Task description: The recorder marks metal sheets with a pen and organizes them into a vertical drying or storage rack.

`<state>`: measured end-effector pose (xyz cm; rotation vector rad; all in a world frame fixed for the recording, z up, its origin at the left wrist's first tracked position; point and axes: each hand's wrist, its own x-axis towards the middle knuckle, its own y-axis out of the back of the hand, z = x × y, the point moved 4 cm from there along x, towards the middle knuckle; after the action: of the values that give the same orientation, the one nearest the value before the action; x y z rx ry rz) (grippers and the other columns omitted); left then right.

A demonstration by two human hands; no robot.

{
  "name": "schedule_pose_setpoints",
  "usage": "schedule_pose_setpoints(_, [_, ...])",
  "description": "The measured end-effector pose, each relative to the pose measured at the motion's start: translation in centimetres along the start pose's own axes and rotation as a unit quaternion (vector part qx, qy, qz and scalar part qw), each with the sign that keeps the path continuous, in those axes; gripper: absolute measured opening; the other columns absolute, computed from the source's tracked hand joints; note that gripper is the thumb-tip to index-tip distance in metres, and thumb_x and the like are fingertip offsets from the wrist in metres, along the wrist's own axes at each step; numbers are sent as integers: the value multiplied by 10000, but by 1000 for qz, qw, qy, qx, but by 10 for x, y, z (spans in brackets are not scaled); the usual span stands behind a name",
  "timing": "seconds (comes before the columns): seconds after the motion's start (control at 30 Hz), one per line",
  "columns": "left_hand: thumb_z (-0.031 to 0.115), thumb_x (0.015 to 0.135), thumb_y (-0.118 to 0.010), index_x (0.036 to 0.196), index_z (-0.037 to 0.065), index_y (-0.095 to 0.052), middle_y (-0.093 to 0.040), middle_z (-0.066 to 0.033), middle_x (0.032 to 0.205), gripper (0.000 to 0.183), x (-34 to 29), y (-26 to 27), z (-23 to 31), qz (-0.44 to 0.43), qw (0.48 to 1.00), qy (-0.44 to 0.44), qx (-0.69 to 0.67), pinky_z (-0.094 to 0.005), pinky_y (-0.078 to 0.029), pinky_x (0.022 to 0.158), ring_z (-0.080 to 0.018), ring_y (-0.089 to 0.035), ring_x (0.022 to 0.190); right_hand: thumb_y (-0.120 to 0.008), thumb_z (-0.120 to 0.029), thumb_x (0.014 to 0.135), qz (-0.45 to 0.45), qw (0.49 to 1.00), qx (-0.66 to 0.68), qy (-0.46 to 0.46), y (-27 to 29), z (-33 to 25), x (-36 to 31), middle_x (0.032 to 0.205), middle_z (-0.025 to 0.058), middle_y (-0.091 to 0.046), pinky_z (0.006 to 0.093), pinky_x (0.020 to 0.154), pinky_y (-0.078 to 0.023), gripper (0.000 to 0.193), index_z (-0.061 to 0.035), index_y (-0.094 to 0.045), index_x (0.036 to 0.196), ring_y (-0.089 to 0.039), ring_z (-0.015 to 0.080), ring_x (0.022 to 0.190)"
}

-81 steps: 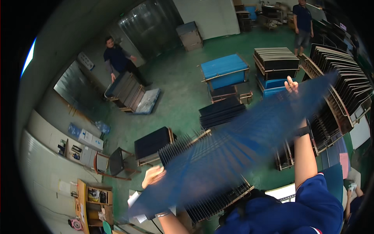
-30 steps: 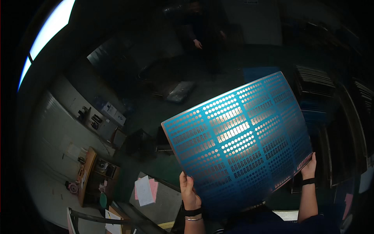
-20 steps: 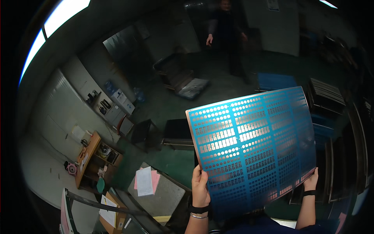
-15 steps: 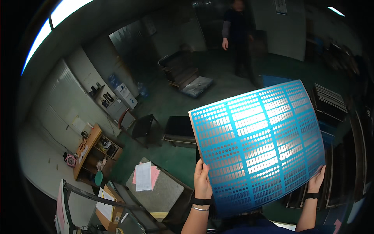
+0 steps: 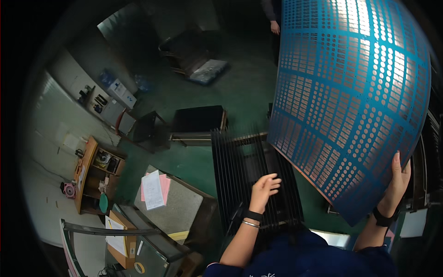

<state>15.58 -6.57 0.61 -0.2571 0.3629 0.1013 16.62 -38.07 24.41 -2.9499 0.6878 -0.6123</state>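
A large thin panel (image 5: pixel 344 99), blue with copper-coloured rows of circles and small rectangles, is held up on the right, tilted and slightly curved in the fisheye view. My right hand (image 5: pixel 398 184) grips its lower right edge, with the thumb on the patterned face and the other fingers mostly hidden behind. My left hand (image 5: pixel 265 190) is off the panel, its fingers apart and nothing in it. Below that hand stands a black slotted rack (image 5: pixel 233 180) with many thin upright dividers. Whether the hand touches it I cannot tell.
Pink and white papers (image 5: pixel 155 189) lie on a grey-topped table (image 5: pixel 182 217) to the left. Nearer is a bench with a cardboard box (image 5: pixel 121 256). Beyond are a black-topped stand (image 5: pixel 198 119), a chair (image 5: pixel 146 127) and a wooden desk (image 5: pixel 87 173). Another person's hand (image 5: pixel 275 27) shows behind the panel.
My left hand has let go of the panel and moved over the rack. The panel, now only in my right hand, has turned and risen to the right. The view has shifted, uncovering the rack.
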Motion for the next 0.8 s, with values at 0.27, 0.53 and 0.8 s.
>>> schedule_pose_setpoints(0.27, [93,888,-580,1084,87,-658,-598,-102,1188,211,10,35,-44,224,852,-232,412,-423,-387,1025,-318,-498,1202,-582,-139,945,-143,981,-129,-33,-14,-17,-19,1016,99,-656,232,801,-466,291,48,-567,1168,-608,111,878])
schedule_pose_setpoints(0.53, [167,854,-618,1279,139,-564,-392,-98,1467,429,14,12,-74,179,762,-263,564,-536,-179,1127,-336,-294,1386,-586,-124,934,-123,986,-88,-64,-23,-39,-30,1054,113,-654,248,811,-482,329,57,-545,1207,-618,123,907])
schedule_pose_setpoints(0.8, [134,853,-583,1284,171,-553,-401,-110,1457,434,18,17,-78,200,704,-265,628,-547,-199,1121,-337,-324,1373,-551,-70,935,-240,933,-214,-162,-85,6,-78,944,77,-672,241,686,-498,306,67,-557,1209,-605,79,795])
